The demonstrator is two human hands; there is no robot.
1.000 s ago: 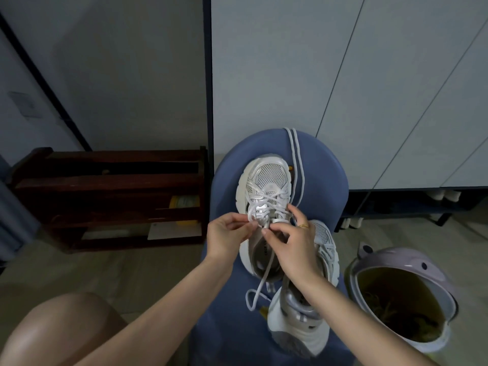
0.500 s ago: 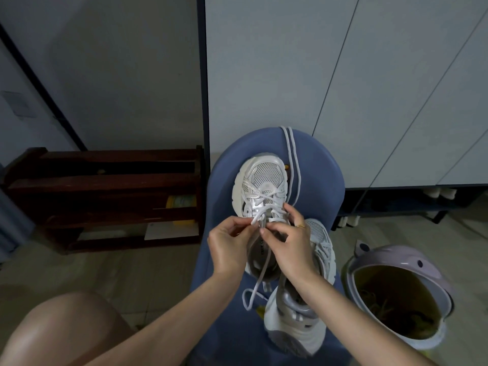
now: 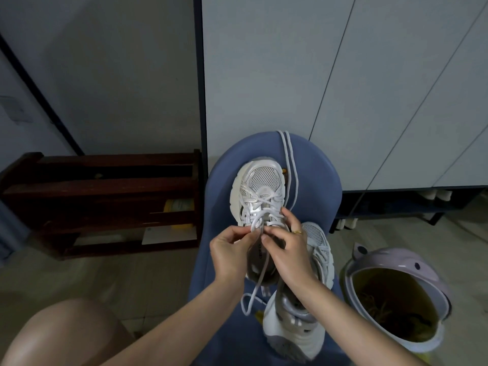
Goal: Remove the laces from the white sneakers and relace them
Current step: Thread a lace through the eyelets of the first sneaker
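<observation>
A home entryway, by the look of it. Left of the tall white cabinet (image 3: 330,75) stands a dark wooden shoe rack (image 3: 105,202); slippers (image 3: 346,223) sit in the gap beneath the cabinet, and a lilac bin (image 3: 412,262) stands on the tiled floor (image 3: 79,281) before it.

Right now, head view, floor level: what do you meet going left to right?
Person's bare knee → dark wooden rack → blue chair carrying the sneakers, left hand and right hand on the laced sneaker → lilac bin.
</observation>
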